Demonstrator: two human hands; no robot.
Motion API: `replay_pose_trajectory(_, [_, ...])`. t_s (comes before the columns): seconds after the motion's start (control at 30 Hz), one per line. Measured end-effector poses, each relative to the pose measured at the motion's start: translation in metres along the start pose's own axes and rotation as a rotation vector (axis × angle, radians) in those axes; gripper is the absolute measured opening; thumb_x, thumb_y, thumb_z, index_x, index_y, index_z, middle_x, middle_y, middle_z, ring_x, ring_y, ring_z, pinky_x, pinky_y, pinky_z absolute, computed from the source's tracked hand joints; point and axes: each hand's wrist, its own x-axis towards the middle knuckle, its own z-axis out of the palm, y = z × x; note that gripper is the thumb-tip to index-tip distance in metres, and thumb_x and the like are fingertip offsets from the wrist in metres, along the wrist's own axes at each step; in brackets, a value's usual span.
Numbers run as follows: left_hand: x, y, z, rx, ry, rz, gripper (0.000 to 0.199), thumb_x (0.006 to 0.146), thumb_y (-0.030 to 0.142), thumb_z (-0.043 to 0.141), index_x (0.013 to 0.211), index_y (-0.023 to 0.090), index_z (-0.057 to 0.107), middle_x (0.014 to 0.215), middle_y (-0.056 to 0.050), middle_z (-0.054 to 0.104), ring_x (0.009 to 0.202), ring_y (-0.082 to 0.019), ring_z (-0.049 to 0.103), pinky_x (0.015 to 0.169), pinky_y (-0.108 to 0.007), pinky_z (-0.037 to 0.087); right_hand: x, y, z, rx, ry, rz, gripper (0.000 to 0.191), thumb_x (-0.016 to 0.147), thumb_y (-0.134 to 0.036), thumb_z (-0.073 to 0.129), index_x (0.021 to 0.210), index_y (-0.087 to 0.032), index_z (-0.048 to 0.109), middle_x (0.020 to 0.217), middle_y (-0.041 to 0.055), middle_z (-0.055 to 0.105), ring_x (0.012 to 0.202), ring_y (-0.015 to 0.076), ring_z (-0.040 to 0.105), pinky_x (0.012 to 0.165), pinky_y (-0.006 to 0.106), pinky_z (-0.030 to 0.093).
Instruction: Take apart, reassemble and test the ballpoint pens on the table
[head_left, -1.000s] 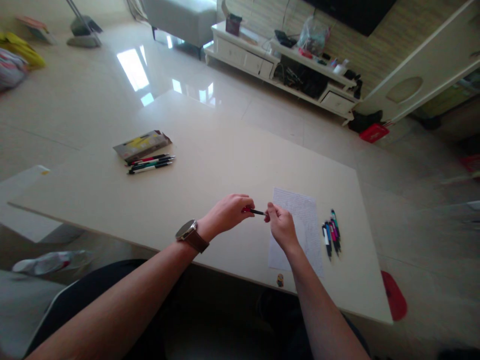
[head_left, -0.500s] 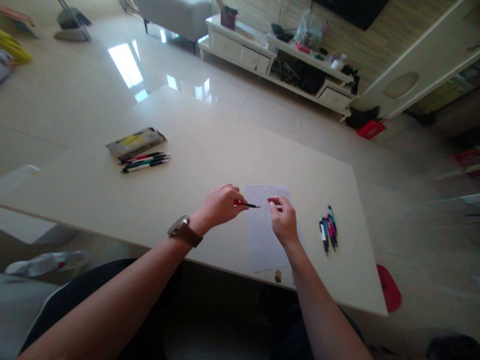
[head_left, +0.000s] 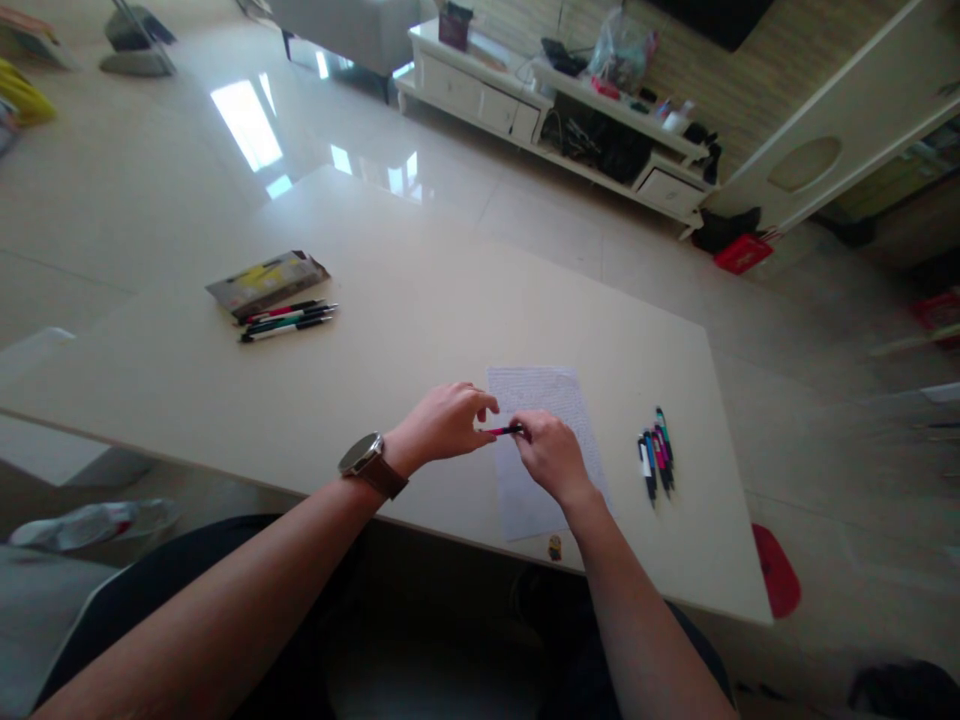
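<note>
A red and black pen (head_left: 502, 431) lies level between my hands, above the written sheet of paper (head_left: 536, 500). The fingers of my right hand (head_left: 551, 455) are closed on its dark end. My left hand (head_left: 446, 425), with a watch at the wrist, is at the red end; its thumb is by the pen and its fingers are raised apart from the thumb. To the right of the paper lie several pens (head_left: 656, 455) side by side. Several more pens (head_left: 289, 320) lie at the left beside a grey and yellow box (head_left: 268, 283).
The white table (head_left: 420, 300) has its near edge at my lap. A small sticker (head_left: 554, 547) is near that edge. Beyond the table stands a white cabinet (head_left: 480, 100); a plastic bottle (head_left: 82, 526) lies at the lower left.
My right hand has moved left and down and closed on the dark end of the pen. My left hand's fingers have opened away from the pen.
</note>
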Motion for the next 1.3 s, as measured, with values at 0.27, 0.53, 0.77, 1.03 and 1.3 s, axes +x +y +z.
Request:
replay_pose_trajectory(0.27, [-0.006, -0.015, 0.007, 0.060, -0.068, -0.038, 0.045, 0.077, 0.024, 0.072, 0.121, 0.022, 0.061, 0.112, -0.007, 0.068, 0.101, -0.024, 0.065, 0.084, -0.034, 0.051, -0.011, 0.022, 0.002, 0.073, 0.005, 0.124, 0.018, 0.098, -0.033, 0.045, 0.107, -0.021, 0.054, 0.102, 0.0105, 0.064, 0.084, 0.0217, 0.060, 0.070, 0.031, 0.040])
replay_pose_trajectory(0.53, [-0.018, -0.016, 0.034, 0.236, -0.161, -0.158, 0.090, 0.064, 0.035, 0.088, 0.141, 0.015, 0.046, 0.153, -0.025, 0.039, 0.143, -0.036, 0.037, 0.108, -0.044, 0.043, -0.010, 0.006, 0.007, 0.449, -0.030, 0.111, 0.022, 0.098, -0.039, 0.047, 0.095, -0.022, 0.060, 0.088, 0.0034, 0.066, 0.082, 0.0183, 0.063, 0.076, 0.029, 0.045])
replay_pose_trajectory(0.77, [-0.017, -0.016, 0.026, 0.283, -0.143, -0.159, 0.066, 0.074, 0.025, 0.082, 0.134, 0.023, 0.055, 0.141, -0.015, 0.052, 0.128, -0.031, 0.049, 0.096, -0.040, 0.047, -0.012, 0.008, 0.023, 0.696, 0.002, 0.256, 0.028, 0.095, -0.042, 0.050, 0.094, -0.020, 0.066, 0.075, 0.0005, 0.063, 0.067, 0.0151, 0.059, 0.064, 0.026, 0.045])
replay_pose_trajectory(1.03, [-0.016, -0.019, 0.019, 0.246, -0.184, -0.165, 0.053, 0.077, 0.024, 0.079, 0.127, 0.031, 0.065, 0.127, -0.011, 0.057, 0.115, -0.029, 0.050, 0.091, -0.038, 0.044, -0.024, -0.001, 0.037, 0.690, -0.041, 0.173, 0.015, 0.085, -0.031, 0.062, 0.077, -0.019, 0.063, 0.073, 0.0007, 0.063, 0.070, 0.0152, 0.057, 0.066, 0.027, 0.044])
replay_pose_trajectory(1.3, [-0.018, -0.013, 0.021, 0.271, -0.217, -0.172, 0.065, 0.078, 0.025, 0.078, 0.138, 0.035, 0.058, 0.129, -0.012, 0.054, 0.120, -0.031, 0.048, 0.092, -0.038, 0.045, -0.023, -0.002, 0.058, 0.660, -0.012, 0.140, 0.015, 0.075, -0.025, 0.067, 0.065, -0.019, 0.058, 0.064, -0.0020, 0.058, 0.062, 0.0130, 0.051, 0.061, 0.026, 0.037])
